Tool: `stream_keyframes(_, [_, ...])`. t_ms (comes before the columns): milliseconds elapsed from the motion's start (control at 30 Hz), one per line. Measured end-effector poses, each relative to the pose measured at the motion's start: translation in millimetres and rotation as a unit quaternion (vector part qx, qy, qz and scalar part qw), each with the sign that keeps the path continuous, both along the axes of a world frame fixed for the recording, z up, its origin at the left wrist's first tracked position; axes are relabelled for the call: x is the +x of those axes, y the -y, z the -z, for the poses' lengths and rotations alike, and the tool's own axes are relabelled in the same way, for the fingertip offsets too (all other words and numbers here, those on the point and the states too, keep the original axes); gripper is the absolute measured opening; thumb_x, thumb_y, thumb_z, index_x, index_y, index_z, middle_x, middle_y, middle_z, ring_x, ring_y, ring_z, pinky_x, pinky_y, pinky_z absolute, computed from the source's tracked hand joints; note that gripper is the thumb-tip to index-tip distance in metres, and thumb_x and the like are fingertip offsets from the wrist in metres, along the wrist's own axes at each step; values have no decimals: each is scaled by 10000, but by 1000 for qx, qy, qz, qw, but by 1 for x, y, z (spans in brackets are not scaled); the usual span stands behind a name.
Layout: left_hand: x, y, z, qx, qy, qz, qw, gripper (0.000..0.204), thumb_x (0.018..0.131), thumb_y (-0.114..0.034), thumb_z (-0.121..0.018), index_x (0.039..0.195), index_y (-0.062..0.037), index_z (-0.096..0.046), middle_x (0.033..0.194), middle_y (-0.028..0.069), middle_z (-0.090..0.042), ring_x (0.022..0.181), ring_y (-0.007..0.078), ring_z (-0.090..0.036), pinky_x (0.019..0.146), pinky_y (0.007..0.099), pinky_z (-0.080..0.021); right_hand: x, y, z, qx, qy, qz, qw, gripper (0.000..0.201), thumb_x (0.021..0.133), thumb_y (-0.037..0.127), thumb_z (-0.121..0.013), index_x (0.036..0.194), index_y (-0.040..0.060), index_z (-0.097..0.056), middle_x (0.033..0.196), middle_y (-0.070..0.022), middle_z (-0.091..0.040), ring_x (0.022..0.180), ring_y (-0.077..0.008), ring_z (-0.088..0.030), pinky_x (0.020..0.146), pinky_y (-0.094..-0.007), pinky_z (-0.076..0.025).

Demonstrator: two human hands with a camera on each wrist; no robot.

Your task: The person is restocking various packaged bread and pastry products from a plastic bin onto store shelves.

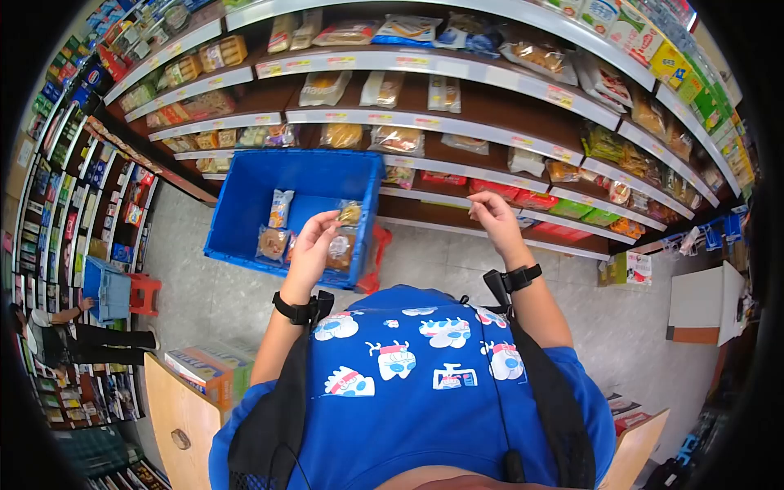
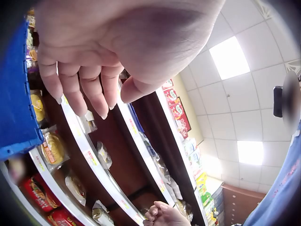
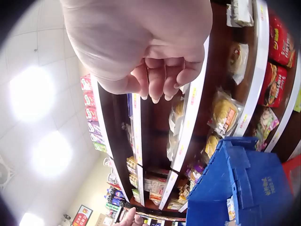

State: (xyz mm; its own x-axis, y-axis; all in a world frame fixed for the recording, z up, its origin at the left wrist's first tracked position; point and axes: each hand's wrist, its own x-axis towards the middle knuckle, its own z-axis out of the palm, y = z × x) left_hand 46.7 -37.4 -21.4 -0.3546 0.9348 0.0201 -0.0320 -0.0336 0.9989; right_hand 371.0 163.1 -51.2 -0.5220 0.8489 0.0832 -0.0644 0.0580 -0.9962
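Note:
My left hand [image 1: 310,251] hovers over the near right part of a blue crate [image 1: 314,175], its fingers slightly bent. In the left wrist view that hand [image 2: 122,44] shows its palm with nothing in it. Inside the crate are a slim wrapped snack [image 1: 280,209], a round packaged bread [image 1: 272,242] and several other packets, partly hidden by the hand. My right hand [image 1: 496,220] is raised to the right of the crate, in front of the shelves. Its fingers [image 3: 155,84] hang loosely curled and hold nothing in the right wrist view.
Curved-looking shelves [image 1: 490,114] of packaged bread and snacks stretch across the front. A red stool [image 1: 377,255] supports the crate above grey floor tiles [image 1: 425,253]. At left, a person [image 1: 61,331] stands beside another blue basket [image 1: 104,286]. Boxes [image 1: 204,371] stand behind me.

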Motion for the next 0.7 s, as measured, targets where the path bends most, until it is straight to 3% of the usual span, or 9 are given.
stream_keyframes(133, [-66,49,8,-21,-4,-14,1000,303,983,-89,-508,1278,-23,-531,1134,59,-604,1075,114,-548,936,241,-421,-61,39,19,-93,-45,34,994,160,957,110,-569,1094,37,-606,865,0,-608,776,-78,-559,746,-227,-471])
stream_keyframes(200, [-106,82,11,-29,2,-31,999,303,982,-90,-509,1275,-20,-533,1133,63,-605,1073,118,-552,931,247,-428,-103,67,29,-188,-72,32,979,170,952,123,-574,1100,46,-610,867,1,-612,761,-84,-558,738,-229,-468])
stream_keyframes(300, [-176,135,26,-21,21,-49,998,307,976,-94,-511,1270,-10,-533,1139,72,-607,1072,133,-561,917,272,-449,-178,120,39,-134,3,-13,991,166,943,116,-576,1095,61,-617,887,-4,-618,792,-93,-577,747,-234,-473])
stream_keyframes(367, [-175,138,28,-58,6,-75,995,305,977,-97,-504,1266,-6,-532,1153,77,-603,1076,141,-564,923,283,-451,-180,125,43,-84,30,-13,996,170,927,121,-596,1074,44,-632,918,-31,-630,815,-116,-596,753,-260,-489])
stream_keyframes(433, [-178,142,27,-74,4,-76,994,299,979,-102,-496,1261,-10,-535,1164,73,-598,1089,148,-565,926,283,-448,-188,133,36,90,186,-52,977,182,907,121,-609,1057,24,-645,941,-61,-636,819,-138,-602,749,-282,-500])
stream_keyframes(633, [-219,142,32,-95,-2,-74,993,297,982,-103,-487,1262,-18,-534,1177,65,-596,1109,145,-561,926,285,-447,-228,137,52,120,208,-55,969,181,904,113,-601,1048,19,-657,927,-63,-629,797,-137,-596,725,-283,-499])
stream_keyframes(700, [-215,140,33,-91,13,-74,993,304,980,-100,-488,1271,-20,-527,1179,69,-596,1103,143,-558,931,285,-442,-229,140,60,-14,117,-29,993,180,926,107,-577,1070,20,-641,914,-48,-619,792,-130,-594,724,-278,-499])
